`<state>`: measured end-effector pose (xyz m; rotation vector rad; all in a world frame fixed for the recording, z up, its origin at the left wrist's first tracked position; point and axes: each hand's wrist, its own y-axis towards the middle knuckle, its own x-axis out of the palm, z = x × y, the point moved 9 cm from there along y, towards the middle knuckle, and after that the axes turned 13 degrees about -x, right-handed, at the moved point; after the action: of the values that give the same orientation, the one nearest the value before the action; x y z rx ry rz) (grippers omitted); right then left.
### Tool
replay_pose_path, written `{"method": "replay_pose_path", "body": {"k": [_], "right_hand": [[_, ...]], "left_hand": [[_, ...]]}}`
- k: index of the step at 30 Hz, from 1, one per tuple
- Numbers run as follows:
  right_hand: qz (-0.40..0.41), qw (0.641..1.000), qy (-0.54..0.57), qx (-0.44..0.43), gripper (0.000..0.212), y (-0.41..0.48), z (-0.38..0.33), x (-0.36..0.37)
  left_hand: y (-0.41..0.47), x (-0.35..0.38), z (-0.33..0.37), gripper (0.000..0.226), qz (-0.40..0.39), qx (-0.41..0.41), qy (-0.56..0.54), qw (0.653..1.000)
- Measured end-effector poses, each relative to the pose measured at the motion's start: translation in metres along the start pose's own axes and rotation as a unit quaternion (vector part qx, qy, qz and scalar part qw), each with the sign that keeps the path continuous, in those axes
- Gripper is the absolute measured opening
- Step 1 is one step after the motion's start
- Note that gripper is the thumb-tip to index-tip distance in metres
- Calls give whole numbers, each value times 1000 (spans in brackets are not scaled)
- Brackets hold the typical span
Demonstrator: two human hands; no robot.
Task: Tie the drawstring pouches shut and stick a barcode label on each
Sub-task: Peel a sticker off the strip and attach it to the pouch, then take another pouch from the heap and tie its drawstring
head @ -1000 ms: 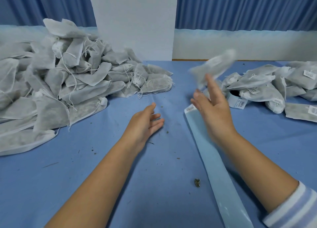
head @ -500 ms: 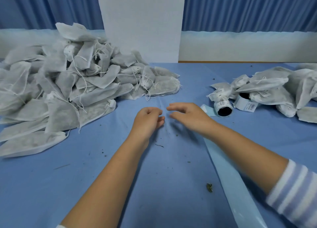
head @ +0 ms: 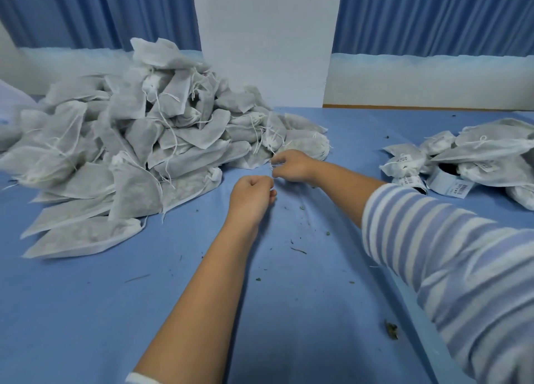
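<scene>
Right now the right hand (head: pixel 291 166) reaches to the near right fringe of the pile (head: pixel 138 152) of untied pouches on the desk's far left. Its fingers are curled and seem to pinch a string (head: pixel 271 167) of the nearest pouch (head: pixel 303 143). The left hand (head: pixel 252 194) hovers just beside it over the desk (head: pixel 86 311), curled like a loose fist; whether it holds a thread I cannot tell.

To do this well, draw one pouch clear by its string before tightening, so neighbouring strings do not tangle, and let the left hand steady the neck.

Labelled pouches (head: pixel 491 148) and the label roll (head: pixel 442 179) lie at the right edge, partly cut off. The string is thin and blurred, and the right hand's own fingers hide the pinch.
</scene>
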<state>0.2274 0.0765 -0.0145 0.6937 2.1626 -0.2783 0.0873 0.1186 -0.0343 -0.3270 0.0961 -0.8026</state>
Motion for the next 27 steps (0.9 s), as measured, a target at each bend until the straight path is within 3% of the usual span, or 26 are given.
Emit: {"method": "replay_pose_path", "body": {"k": [4, 6, 10, 13, 15, 18, 22, 25, 27], "right_hand": [[39, 998, 40, 0, 40, -11, -4, -10], [62, 996, 58, -17, 40, -22, -6, -21], [65, 992, 60, -87, 31, -63, -26, -43], [8, 987, 110, -114, 23, -100, -37, -46], [-3, 979, 161, -122, 23, -123, -39, -49], [22, 964, 240, -112, 18, -147, -26, -53], [82, 941, 320, -70, 10, -163, 5, -53], [148, 954, 253, -62, 13, -169, 23, -64], [194, 959, 193, -78, 13, -172, 27, -71]], "left_hand": [[6, -9, 7, 22, 29, 40, 34, 998], [5, -14, 15, 14, 62, 76, 69, 993], [-9, -8, 31, 37, 68, 189, 154, 967], [-31, 17, 42, 45, 34, 314, 274, 909], [-43, 34, 41, 32, 19, 363, 350, 863], [-55, 47, 34, 13, 11, 381, 383, 841], [-63, 54, 30, 15, -6, 385, 407, 828], [-63, 59, 25, 12, -61, 353, 419, 834], [-65, 59, 25, 10, -92, 331, 387, 856]]}}
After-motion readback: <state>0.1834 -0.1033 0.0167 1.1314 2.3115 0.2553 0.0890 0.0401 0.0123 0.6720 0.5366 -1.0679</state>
